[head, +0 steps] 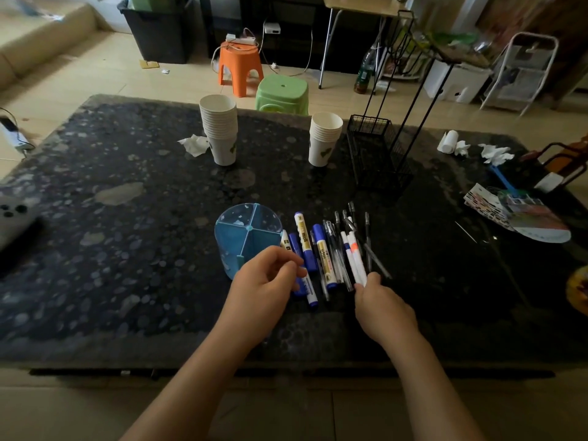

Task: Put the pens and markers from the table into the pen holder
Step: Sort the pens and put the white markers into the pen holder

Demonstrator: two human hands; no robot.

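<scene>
Dark, speckled stone makes up the table [127, 249], with tiled floor and stools beyond its far edge. At the near middle, the right hand [383, 308] has its fingertips pinched on the near ends of the white pens [354, 259], apparently starting a pick, though whether they are lifted cannot be told. The left hand [264, 289] hovers with fingers loosely curled and apart, holding nothing, its tips over the blue markers [304, 246]. Just left of the markers, touching or nearly so, stands the blue pen holder [246, 237], a translucent cylinder split into compartments; all visible compartments look empty. The whole row of markers and clear and dark pens [337, 249] lies on the table, so the task seems barely begun. Farther off, two stacks of paper cups [219, 128] and a black wire basket [375, 151] stand apparently empty.
</scene>
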